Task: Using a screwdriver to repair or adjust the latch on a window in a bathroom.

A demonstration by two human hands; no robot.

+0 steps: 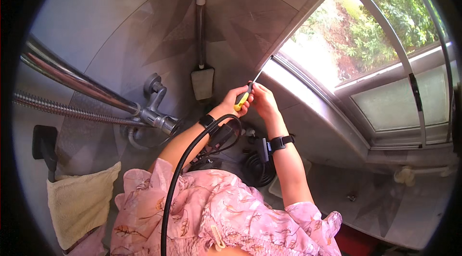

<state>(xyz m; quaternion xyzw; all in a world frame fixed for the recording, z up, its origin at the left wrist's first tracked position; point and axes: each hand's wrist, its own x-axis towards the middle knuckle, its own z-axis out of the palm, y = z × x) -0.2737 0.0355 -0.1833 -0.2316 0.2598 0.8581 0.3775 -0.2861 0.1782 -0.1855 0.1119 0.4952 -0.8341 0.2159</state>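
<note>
A screwdriver [242, 101] with a yellow and black handle points up and to the right. Wrapped round its handle is my left hand [232, 98], closed. My right hand [265, 100] is beside it, its fingers pinched together where the handle meets the thin metal shaft. The shaft's tip reaches the near corner of the window frame [276, 60], at the end of the pale sill [308, 97]; whether it touches is too small to tell. Both wrists carry black straps.
A shower mixer tap [159, 120] with a metal pipe and hose juts from the left wall. A cloth [84, 203] hangs at lower left. In the corner stands a long-handled brush or scoop [202, 84]. A black cable [175, 179] loops across my left forearm.
</note>
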